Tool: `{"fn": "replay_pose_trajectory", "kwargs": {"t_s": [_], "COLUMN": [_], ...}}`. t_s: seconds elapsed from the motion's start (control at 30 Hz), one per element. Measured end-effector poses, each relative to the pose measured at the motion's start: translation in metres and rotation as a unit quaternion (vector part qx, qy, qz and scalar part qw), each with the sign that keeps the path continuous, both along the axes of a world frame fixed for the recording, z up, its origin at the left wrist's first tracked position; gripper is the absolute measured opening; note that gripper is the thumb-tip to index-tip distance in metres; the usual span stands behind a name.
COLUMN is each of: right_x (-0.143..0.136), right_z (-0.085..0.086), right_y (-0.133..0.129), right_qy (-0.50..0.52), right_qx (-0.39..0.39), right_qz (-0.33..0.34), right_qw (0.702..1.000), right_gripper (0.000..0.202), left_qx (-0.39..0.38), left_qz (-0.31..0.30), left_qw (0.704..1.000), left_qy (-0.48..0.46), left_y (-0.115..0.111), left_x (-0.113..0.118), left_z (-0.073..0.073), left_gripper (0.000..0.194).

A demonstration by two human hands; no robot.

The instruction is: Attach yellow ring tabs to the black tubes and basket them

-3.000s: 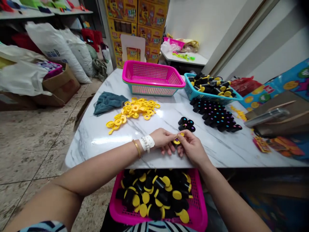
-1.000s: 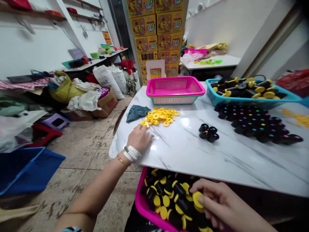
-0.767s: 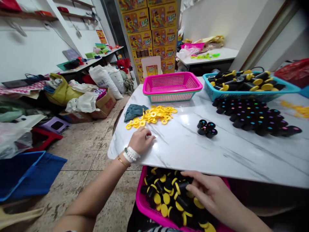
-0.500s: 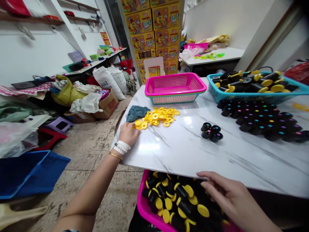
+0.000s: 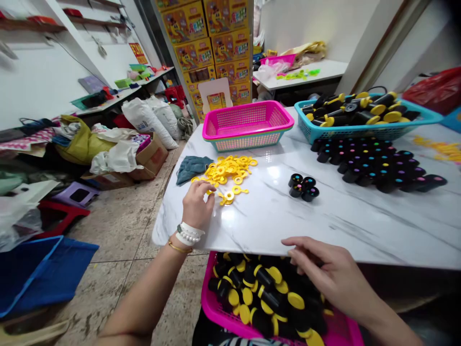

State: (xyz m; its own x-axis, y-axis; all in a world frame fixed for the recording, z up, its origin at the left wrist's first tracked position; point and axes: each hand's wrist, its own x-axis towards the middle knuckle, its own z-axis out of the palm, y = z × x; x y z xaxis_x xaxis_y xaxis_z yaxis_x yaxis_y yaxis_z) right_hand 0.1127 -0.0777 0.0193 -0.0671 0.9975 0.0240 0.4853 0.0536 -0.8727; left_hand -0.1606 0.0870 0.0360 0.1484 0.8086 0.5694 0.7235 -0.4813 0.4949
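On the white marbled table (image 5: 259, 221), my left hand (image 5: 197, 204) is at the near edge of a pile of yellow plastic rings with short tabs (image 5: 230, 168). Its fingers and thumb are curled close together around a yellow ring piece (image 5: 209, 192), only partly visible. Several loose rings (image 5: 227, 197) lie just right of the hand. My right hand (image 5: 324, 269) hovers at the table's front edge, fingers stretched and thumb apart, holding nothing visible. Below it is a pink basket (image 5: 207, 302) of black cylinders with yellow caps (image 5: 264, 276).
A small cluster of black cups (image 5: 303, 187) stands mid-table, with rows of black cups (image 5: 374, 166) to the right. Behind are a blue basket of capped cylinders (image 5: 306, 127) and stacked pink and green baskets (image 5: 248, 139). A dark teal cloth (image 5: 192, 169) lies left of the rings.
My left hand has moved right along the pile's near edge, and several rings now lie apart, closer to me. My right hand stays over the basket. The view has shifted slightly.
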Motion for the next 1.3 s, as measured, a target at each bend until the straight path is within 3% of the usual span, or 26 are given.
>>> {"fn": "replay_pose_trajectory", "kwargs": {"t_s": [0.1,0.13,0.2,0.27,0.3,0.37,0.47,0.57,0.67,0.77,0.87,0.97,1.13,1.3], "right_x": [0.003,0.003,0.000,0.000,0.001,0.007,0.024,0.048,0.069,0.078,0.074,0.066,0.051,0.031], "right_z": [0.001,0.002,0.003,0.003,0.002,-0.001,-0.007,-0.011,-0.010,-0.008,-0.010,-0.012,-0.012,-0.005], "right_y": [0.007,0.012,0.024,0.037,0.042,0.047,0.044,0.040,0.040,0.040,0.036,0.031,0.036,0.059], "right_qy": [0.107,0.153,0.231,0.271,0.277,0.272,0.241,0.218,0.240,0.275,0.292,0.300,0.338,0.324], "right_qx": [-0.042,-0.052,-0.068,-0.086,-0.093,-0.098,-0.085,-0.070,-0.055,-0.049,-0.059,-0.073,-0.106,-0.109], "right_qz": [-0.048,-0.065,-0.086,-0.093,-0.099,-0.124,-0.157,-0.190,-0.227,-0.238,-0.210,-0.185,-0.159,-0.151], "right_qw": [0.992,0.985,0.967,0.954,0.951,0.949,0.954,0.955,0.942,0.930,0.931,0.933,0.922,0.928], "right_gripper": [0.031,0.036,0.045,0.048,0.046,0.040,0.032,0.028,0.035,0.039,0.033,0.034,0.030,0.029], "left_qx": [-0.129,-0.204,-0.358,-0.456,-0.479,-0.478,-0.396,-0.284,-0.215,-0.212,-0.211,-0.191,-0.163,-0.179], "left_qz": [-0.062,-0.100,-0.188,-0.255,-0.272,-0.287,-0.291,-0.243,-0.189,-0.165,-0.158,-0.186,-0.255,-0.279], "left_qw": [0.977,0.947,0.859,0.784,0.768,0.781,0.861,0.928,0.956,0.959,0.958,0.954,0.942,0.935], "left_qy": [-0.161,-0.225,-0.315,-0.336,-0.329,-0.282,-0.133,0.000,0.057,0.092,0.114,0.138,0.145,0.127], "left_y": [-0.019,-0.026,-0.040,-0.051,-0.055,-0.056,-0.043,-0.019,0.002,0.014,0.012,-0.002,-0.030,-0.036], "left_x": [0.023,0.036,0.066,0.096,0.108,0.127,0.142,0.154,0.172,0.191,0.194,0.178,0.139,0.132], "left_z": [0.013,0.015,0.015,0.010,0.007,0.001,-0.006,-0.012,-0.021,-0.024,-0.021,-0.019,-0.023,-0.025], "left_gripper": [0.009,0.012,0.018,0.021,0.020,0.018,0.018,0.030,0.049,0.054,0.035,0.021,0.023,0.023]}}
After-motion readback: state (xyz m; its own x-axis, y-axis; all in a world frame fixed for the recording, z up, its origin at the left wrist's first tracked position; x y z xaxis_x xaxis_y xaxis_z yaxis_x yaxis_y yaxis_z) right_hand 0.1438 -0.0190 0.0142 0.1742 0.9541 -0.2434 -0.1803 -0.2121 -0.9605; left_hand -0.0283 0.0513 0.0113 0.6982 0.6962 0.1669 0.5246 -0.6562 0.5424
